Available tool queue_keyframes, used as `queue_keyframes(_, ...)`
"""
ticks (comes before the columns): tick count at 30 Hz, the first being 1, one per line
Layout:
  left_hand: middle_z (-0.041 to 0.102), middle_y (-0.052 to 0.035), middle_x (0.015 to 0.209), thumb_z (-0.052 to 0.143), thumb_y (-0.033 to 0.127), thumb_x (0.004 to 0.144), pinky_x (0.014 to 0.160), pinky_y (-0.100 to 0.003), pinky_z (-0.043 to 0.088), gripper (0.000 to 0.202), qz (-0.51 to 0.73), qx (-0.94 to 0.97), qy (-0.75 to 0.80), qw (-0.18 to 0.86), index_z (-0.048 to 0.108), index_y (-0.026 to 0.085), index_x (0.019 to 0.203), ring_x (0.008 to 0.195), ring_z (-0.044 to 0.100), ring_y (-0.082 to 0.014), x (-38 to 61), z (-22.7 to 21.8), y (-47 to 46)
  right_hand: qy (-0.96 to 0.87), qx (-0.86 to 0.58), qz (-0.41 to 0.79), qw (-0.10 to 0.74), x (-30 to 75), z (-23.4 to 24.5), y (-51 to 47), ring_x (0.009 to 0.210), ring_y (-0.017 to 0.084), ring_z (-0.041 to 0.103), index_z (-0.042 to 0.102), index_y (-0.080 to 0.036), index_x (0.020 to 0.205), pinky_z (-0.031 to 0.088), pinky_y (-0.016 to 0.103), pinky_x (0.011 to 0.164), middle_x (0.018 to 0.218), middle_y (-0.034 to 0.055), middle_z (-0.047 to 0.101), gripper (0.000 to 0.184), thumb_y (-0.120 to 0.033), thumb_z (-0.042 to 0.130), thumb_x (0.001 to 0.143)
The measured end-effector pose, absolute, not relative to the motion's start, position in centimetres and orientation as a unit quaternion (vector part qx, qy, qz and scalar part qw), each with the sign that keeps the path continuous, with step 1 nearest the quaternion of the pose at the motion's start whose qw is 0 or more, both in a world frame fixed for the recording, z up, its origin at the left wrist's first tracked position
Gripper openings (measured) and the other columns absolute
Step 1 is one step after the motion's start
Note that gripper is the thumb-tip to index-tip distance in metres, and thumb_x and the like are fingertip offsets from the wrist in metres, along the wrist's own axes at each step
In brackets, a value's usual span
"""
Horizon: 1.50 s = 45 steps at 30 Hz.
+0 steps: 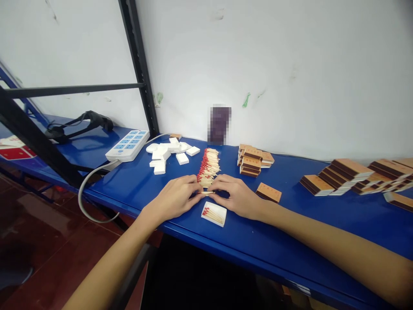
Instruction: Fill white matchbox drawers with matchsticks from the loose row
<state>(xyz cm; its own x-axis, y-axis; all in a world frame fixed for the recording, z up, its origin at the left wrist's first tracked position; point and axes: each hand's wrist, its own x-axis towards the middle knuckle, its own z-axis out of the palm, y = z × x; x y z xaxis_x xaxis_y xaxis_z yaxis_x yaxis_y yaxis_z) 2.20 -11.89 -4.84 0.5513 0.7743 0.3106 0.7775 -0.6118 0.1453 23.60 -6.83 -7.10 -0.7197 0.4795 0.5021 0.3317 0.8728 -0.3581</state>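
Note:
My left hand and my right hand meet at the near end of a long heap of red-tipped matches. Between my fingertips lie a few matches, pinched at their two ends, the left hand on one end and the right on the other. Just below, nearer the table's front edge, sits a white matchbox tray with several matches lying in it, red heads to the left. A closed matchbox rests beyond my right wrist.
White inner trays are piled left of the heap. Stacked matchboxes stand behind my right hand, with more matchbox stacks at far right. A power strip with its cable, and a black shelf post, are on the left.

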Motion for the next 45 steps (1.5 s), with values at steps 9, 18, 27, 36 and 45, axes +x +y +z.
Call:
queue_keyframes(9, 0.059, -0.0049, 0.093, 0.041, 0.03, 0.1, 0.069, -0.029, 0.046, 0.024, -0.134, -0.895, -0.426, 0.0, 0.058, 0.016, 0.09, 0.081, 0.059, -0.0183, 2.7, -4.4, -11.5, -0.928, -0.17, 0.103, 0.315, 23.5, -7.0, -6.7, 0.079, 0.016, 0.063, 0.071, -0.02, 0.096, 0.048, 0.03, 0.076, 0.087, 0.0039, 0.073, 0.016, -0.017, 0.056, 0.091)
queue_keyframes(18, 0.06, -0.0099, 0.104, 0.033, 0.029, 0.101, 0.081, -0.037, 0.048, 0.024, -0.093, -0.899, -0.427, -0.015, 0.052, 0.014, 0.102, 0.093, 0.059, -0.0237, 3.2, -4.5, -11.0, -0.909, -0.243, 0.153, 0.302, 23.6, -6.5, -6.8, 0.072, 0.015, 0.062, 0.071, -0.017, 0.084, 0.048, 0.027, 0.068, 0.079, 0.0037, 0.071, 0.011, -0.014, 0.06, 0.083)
queue_keyframes(27, 0.058, -0.008, 0.102, 0.034, 0.027, 0.101, 0.077, -0.034, 0.046, 0.02, -0.122, -0.897, -0.419, -0.071, 0.051, 0.017, 0.1, 0.088, 0.057, -0.0211, 3.1, -2.8, -12.3, -0.877, -0.313, 0.237, 0.275, 23.5, -3.1, -9.0, 0.061, 0.011, 0.06, 0.072, -0.018, 0.077, 0.046, 0.022, 0.059, 0.071, 0.0003, 0.07, 0.009, -0.015, 0.063, 0.078)
queue_keyframes(36, 0.054, -0.0019, 0.086, 0.039, 0.026, 0.099, 0.067, -0.029, 0.042, 0.021, -0.095, -0.896, -0.394, -0.179, 0.047, 0.019, 0.082, 0.076, 0.053, -0.0163, 3.7, -1.6, -14.2, -0.88, -0.358, 0.26, 0.172, 24.1, -1.1, -12.0, 0.051, 0.011, 0.058, 0.07, -0.019, 0.072, 0.041, 0.021, 0.047, 0.058, -0.0014, 0.065, 0.007, -0.019, 0.064, 0.076)
queue_keyframes(45, 0.061, -0.0017, 0.09, 0.05, 0.023, 0.096, 0.075, -0.028, 0.042, 0.011, -0.094, -0.892, -0.393, -0.202, 0.06, 0.019, 0.092, 0.086, 0.057, -0.0178, 3.8, -1.8, -13.9, -0.876, -0.359, 0.291, 0.139, 24.0, -2.3, -11.8, 0.053, 0.011, 0.059, 0.067, -0.019, 0.072, 0.042, 0.021, 0.047, 0.063, -0.0004, 0.066, 0.009, -0.021, 0.061, 0.08)
